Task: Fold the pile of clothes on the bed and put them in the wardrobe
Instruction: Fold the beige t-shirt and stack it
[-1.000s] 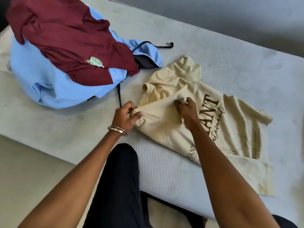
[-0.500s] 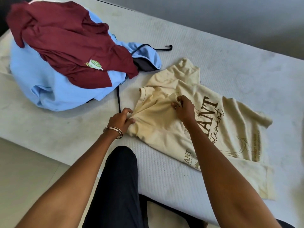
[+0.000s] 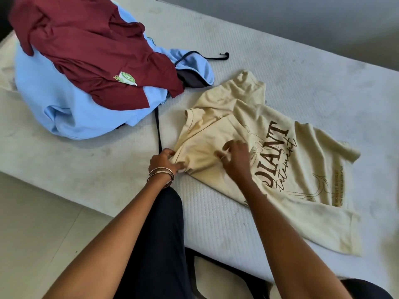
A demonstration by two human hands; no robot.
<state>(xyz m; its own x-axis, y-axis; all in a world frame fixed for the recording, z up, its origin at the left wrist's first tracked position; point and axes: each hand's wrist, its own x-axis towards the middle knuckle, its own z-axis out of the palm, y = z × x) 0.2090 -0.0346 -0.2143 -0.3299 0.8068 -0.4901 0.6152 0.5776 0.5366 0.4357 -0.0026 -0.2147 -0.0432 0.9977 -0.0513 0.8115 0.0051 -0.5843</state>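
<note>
While the left hand (image 3: 165, 161) pinches a sleeve edge of the cream T-shirt (image 3: 269, 152) and the right hand (image 3: 235, 157) presses it with loosely spread fingers, folding has barely begun: the shirt lies rumpled on the bed (image 3: 302, 72), the pile (image 3: 86, 72) beside it unfolded.

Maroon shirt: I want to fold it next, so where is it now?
In the head view, the maroon shirt lies at upper left on the mattress, crumpled atop the light blue garment, left of the cream T-shirt.
</note>
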